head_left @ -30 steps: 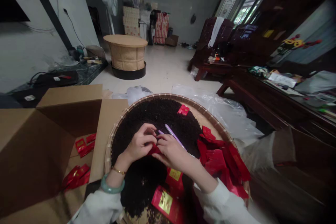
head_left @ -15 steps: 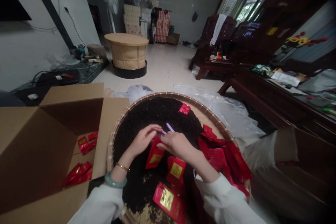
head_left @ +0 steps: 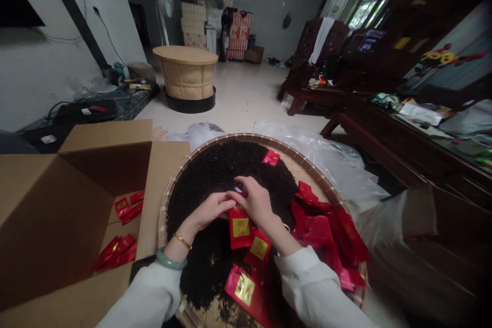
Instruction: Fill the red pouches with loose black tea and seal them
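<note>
A red packet point(head_left: 241, 228) with a gold label hangs upright over the dark loose leaves point(head_left: 226, 164) in the round bamboo tray point(head_left: 167, 200). My left hand point(head_left: 211, 209) pinches its top edge from the left. Closed on the same top edge from the right is my right hand point(head_left: 254, 201), its index finger stretched out. A slim lilac piece point(head_left: 238, 190) shows at the right fingers; most of it is hidden. Below lie another red packet point(head_left: 260, 248) and, nearer me, a larger-looking one point(head_left: 243, 287) with a gold label.
Left of the tray stands an open cardboard box point(head_left: 169, 164) with several red packets point(head_left: 117, 252) inside. A pile of flat red packets point(head_left: 326, 230) fills the tray's right side. One small red packet point(head_left: 271, 158) lies at the back. Plastic sheeting point(head_left: 319, 151) covers floor behind.
The held packet has swung from a slant to nearly upright and moved slightly right. My right hand has turned and risen; the lilac piece, longer in view before, is now mostly covered.
</note>
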Available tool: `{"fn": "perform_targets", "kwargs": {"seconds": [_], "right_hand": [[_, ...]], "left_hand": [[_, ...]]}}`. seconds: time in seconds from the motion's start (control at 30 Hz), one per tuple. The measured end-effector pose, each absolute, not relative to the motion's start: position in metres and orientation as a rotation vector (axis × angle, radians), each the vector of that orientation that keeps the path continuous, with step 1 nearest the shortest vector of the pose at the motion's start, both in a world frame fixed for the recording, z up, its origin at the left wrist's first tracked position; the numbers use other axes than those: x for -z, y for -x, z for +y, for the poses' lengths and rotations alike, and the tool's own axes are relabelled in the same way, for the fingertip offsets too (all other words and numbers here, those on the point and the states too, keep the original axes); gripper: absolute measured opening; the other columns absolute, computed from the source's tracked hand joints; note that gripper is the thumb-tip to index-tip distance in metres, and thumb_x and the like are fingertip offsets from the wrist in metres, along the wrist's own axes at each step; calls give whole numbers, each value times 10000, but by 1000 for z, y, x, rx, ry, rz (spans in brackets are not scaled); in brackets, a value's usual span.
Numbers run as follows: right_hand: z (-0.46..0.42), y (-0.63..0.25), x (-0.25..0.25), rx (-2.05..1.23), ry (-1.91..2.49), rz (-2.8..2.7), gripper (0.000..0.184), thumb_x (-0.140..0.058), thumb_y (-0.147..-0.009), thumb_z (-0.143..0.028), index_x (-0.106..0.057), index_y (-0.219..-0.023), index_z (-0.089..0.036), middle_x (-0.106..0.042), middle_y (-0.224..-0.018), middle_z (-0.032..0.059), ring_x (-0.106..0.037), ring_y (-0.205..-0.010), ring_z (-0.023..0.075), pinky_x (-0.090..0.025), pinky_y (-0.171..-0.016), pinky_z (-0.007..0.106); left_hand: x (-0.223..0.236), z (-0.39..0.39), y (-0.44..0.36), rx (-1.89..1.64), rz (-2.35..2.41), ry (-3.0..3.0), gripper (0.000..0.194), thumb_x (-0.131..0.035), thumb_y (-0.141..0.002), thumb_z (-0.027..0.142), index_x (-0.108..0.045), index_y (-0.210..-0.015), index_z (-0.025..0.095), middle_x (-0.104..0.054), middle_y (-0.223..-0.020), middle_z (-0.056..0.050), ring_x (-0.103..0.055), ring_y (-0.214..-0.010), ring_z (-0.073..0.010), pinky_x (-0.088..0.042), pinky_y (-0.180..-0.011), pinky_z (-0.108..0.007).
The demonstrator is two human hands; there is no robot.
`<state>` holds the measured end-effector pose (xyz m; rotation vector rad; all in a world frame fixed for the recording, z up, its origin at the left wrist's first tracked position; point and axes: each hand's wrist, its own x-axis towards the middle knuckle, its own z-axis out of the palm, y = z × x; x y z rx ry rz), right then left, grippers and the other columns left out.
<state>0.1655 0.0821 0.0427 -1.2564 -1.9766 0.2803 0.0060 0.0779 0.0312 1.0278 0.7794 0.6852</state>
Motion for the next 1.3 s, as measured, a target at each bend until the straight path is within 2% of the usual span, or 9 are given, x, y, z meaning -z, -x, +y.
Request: {"fn": "perform_targets", "kwargs": {"seconds": [0.23,0.37,0.63,0.8,0.93,1.0,1.07,1.13,1.3], "right_hand": [[78,-162,-23,-653,1283,-1568,484,-681,-740,-383,-536,-1155,-182,-590,-891,45,-544,-626,141,-475,-588,274],[60,-163,-6,-1003,1259,-1425,379,-683,-731,-373,-589,-1048,-188,-653,-853,45,-598,-699,173,-493,-624,290],[36,-158,10,-863,1253,-1264,390,-710,-703,-293,-580,-1057,-194,-635,-975,66,-605,-827,191,-519,-733,329],[27,-160,17,-1029,1255,-1067,225,-719,-689,-368,-600,-770,-195,-614,-709,8,-574,-570,146,-490,-473,252],[28,-166,16,-1127,1206,-945,254,-773,-627,-385,-623,-690,-191,-633,-617,-9,-600,-513,148,-518,-500,274],[32,-171,15,-1203,1190,-888,275,-801,-586,-387,-650,-693,-183,-657,-611,-7,-617,-498,151,-531,-511,285],[35,-176,15,-1298,1193,-816,312,-826,-544,-389,-673,-706,-171,-675,-612,0,-625,-482,150,-539,-507,288],[37,-179,16,-1380,1200,-751,337,-844,-511,-383,-681,-700,-157,-675,-586,2,-619,-460,140,-538,-491,274],[36,-178,17,-1424,1168,-744,323,-842,-511,-394,-671,-648,-157,-653,-536,-7,-599,-428,126,-512,-451,243]], "left_hand": [[-29,79,-8,-834,887,-915,451,-737,-639,517,-701,-844,117,-718,-753,-65,-662,-705,-176,-515,-669,-279],[-31,80,-6,-929,882,-848,468,-765,-597,522,-704,-828,119,-723,-778,-79,-666,-723,-186,-528,-677,-294],[-31,82,-7,-1042,874,-806,480,-739,-638,493,-663,-920,112,-709,-849,-91,-659,-767,-197,-538,-661,-301],[-30,83,-5,-1209,968,-979,496,-652,-740,417,-533,-1175,212,-645,-1024,-59,-636,-847,-187,-541,-652,-289],[-36,86,6,-1328,1120,-1524,174,-591,-799,329,-630,-869,174,-601,-1045,-80,-591,-961,-199,-509,-794,-320],[-43,87,14,-1357,1230,-1800,145,-608,-794,296,-624,-732,166,-582,-1061,-90,-575,-933,-197,-482,-826,-349],[-50,87,21,-1413,1260,-2044,188,-638,-777,280,-600,-630,169,-590,-893,-69,-548,-878,-198,-455,-829,-361],[-56,86,24,-1387,1141,-2161,222,-617,-803,268,-580,-605,174,-572,-725,-36,-534,-782,-176,-453,-760,-319],[-55,86,26,-1150,1088,-2077,248,-510,-864,287,-622,-677,168,-609,-711,-39,-551,-679,-147,-435,-650,-258]]}}
